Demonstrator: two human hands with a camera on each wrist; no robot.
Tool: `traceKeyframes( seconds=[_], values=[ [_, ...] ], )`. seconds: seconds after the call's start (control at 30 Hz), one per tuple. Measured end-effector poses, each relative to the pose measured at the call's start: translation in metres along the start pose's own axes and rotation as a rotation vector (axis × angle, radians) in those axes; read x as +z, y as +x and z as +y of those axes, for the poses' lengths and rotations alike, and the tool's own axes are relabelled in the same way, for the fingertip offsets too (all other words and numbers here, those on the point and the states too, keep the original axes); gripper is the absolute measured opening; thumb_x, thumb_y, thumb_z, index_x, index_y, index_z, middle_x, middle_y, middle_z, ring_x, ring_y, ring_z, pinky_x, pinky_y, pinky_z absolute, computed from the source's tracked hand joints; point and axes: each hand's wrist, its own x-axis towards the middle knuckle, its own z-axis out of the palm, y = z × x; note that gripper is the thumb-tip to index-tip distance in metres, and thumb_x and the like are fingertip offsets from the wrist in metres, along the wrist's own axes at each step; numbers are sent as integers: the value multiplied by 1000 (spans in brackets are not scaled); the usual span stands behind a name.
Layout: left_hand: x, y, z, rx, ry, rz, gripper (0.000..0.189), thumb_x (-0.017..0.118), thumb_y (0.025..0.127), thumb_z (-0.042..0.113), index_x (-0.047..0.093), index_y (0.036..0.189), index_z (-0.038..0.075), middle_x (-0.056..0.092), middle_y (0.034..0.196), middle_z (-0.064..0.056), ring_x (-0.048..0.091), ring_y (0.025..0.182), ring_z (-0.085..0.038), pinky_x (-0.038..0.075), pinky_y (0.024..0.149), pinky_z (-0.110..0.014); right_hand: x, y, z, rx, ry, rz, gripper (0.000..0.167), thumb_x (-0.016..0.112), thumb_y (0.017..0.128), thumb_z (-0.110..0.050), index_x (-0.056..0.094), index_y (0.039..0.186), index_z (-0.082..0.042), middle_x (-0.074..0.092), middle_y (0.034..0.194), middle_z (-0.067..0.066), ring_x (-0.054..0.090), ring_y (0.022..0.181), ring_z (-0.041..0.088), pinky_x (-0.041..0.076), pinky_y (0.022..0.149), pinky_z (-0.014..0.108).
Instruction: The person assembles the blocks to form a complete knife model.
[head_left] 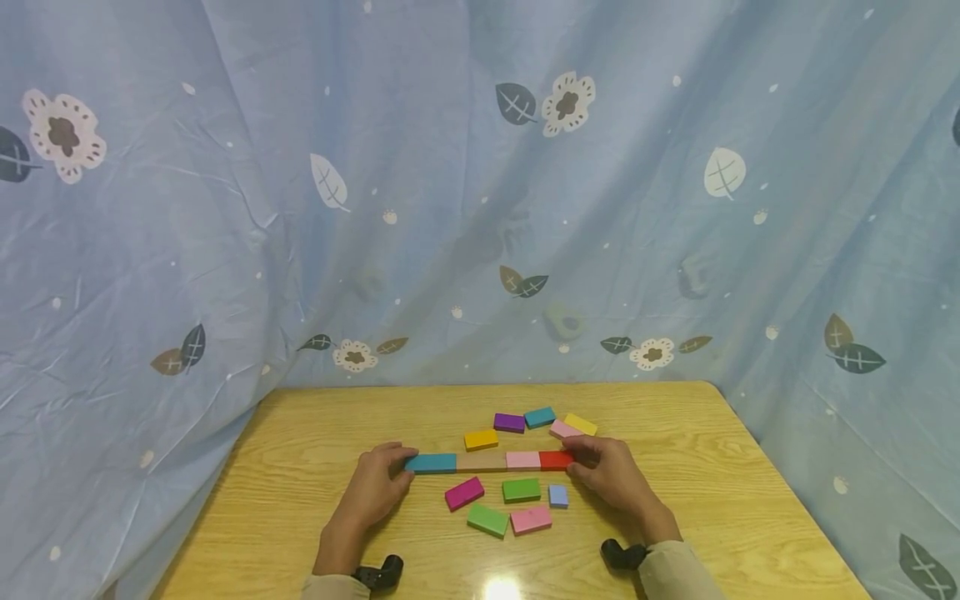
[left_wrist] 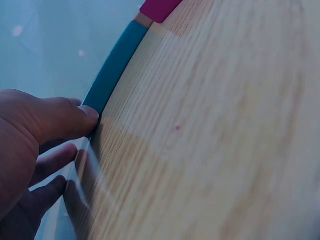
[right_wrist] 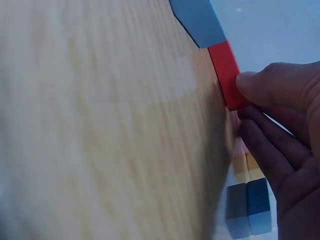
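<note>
A straight row of blocks lies across the table: a blue block (head_left: 431, 464), a tan block (head_left: 481, 462), a pink block (head_left: 522, 461) and a red block (head_left: 557, 461), set end to end. At the row's left end my left hand (head_left: 377, 483) pinches the blue block; the left wrist view shows the thumb on this teal-looking block (left_wrist: 116, 67). My right hand (head_left: 611, 475) grips the outer end of the red block, its thumb pressed on the red block (right_wrist: 227, 75) in the right wrist view. Fingers partly cover both ends.
Behind the row lie a purple block (head_left: 509, 422), another blue block (head_left: 540, 417), an orange-yellow block (head_left: 481, 439), a yellow block (head_left: 582, 424) and a pale pink one. In front are a magenta block (head_left: 464, 493), two green blocks, a pink block (head_left: 531, 520) and a small light-blue block (head_left: 558, 496).
</note>
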Motion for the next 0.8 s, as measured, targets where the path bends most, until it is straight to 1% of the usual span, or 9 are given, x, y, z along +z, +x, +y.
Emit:
traceKeyframes(
  seconds=[0.13, 0.23, 0.37, 0.43, 0.5, 0.57, 0.63, 0.7, 0.8],
  values=[
    [0, 0, -1, -3, -7, -5, 33, 81, 94, 2, 82, 126, 8, 71, 141, -24, 63, 137, -51, 50, 116, -70, 3, -6, -9, 46, 97, 48, 38, 85, 92, 2, 79, 129, -2, 80, 126, 14, 79, 118, 31, 66, 97, 30],
    [0, 0, -1, 4, -4, 1, 33, 81, 94, 2, 82, 127, 8, 71, 141, -24, 63, 137, -51, 50, 116, -70, 6, -11, -19, 14, 146, 61, 37, 85, 92, 2, 79, 128, 0, 80, 126, 17, 79, 117, 34, 67, 96, 32],
    [-1, 1, -3, 17, 0, 9, 33, 81, 94, 1, 82, 126, 8, 71, 140, -25, 63, 136, -52, 51, 115, -70, 15, -17, -31, -59, 175, -5, 33, 84, 95, -4, 79, 127, 1, 80, 127, 17, 79, 117, 36, 67, 99, 35],
    [0, 1, -4, 16, 3, 10, 33, 81, 94, 1, 82, 126, 8, 71, 141, -25, 63, 136, -52, 51, 114, -70, 20, -19, -36, -72, 186, -50, 32, 83, 96, -6, 79, 127, 0, 79, 129, 18, 78, 118, 36, 66, 99, 34],
    [1, 0, -4, 7, 0, 8, 33, 81, 94, 2, 82, 127, 8, 70, 141, -25, 63, 137, -52, 51, 115, -70, 25, -20, -39, -58, 197, -98, 33, 83, 97, -8, 78, 129, -1, 79, 130, 17, 78, 118, 36, 65, 99, 30],
    [1, 0, -4, 3, 0, 7, 33, 81, 94, 2, 82, 127, 8, 70, 141, -25, 63, 137, -51, 51, 115, -70, 30, -20, -41, -39, 180, -123, 35, 84, 96, -10, 79, 130, -3, 80, 128, 14, 78, 118, 34, 64, 99, 27],
    [2, 0, -4, 7, 0, 7, 33, 82, 94, 2, 82, 127, 8, 71, 141, -25, 63, 137, -51, 51, 115, -70, 34, -21, -42, -31, 133, -138, 35, 85, 95, -12, 80, 129, -7, 81, 126, 8, 77, 118, 28, 63, 99, 26],
    [2, 0, -4, 10, 0, 9, 33, 82, 94, 2, 82, 126, 8, 71, 140, -24, 63, 137, -51, 51, 115, -70, 38, -21, -42, -34, 75, -138, 34, 87, 93, -13, 81, 127, -11, 81, 125, 1, 76, 118, 21, 62, 102, 28],
    [1, 0, -3, 11, 2, 12, 33, 82, 94, 2, 82, 126, 8, 71, 140, -23, 63, 137, -50, 51, 115, -70, 43, -21, -41, -72, 2, -125, 33, 88, 92, -13, 83, 124, -14, 81, 123, -5, 74, 118, 16, 62, 104, 33]
  ],
)
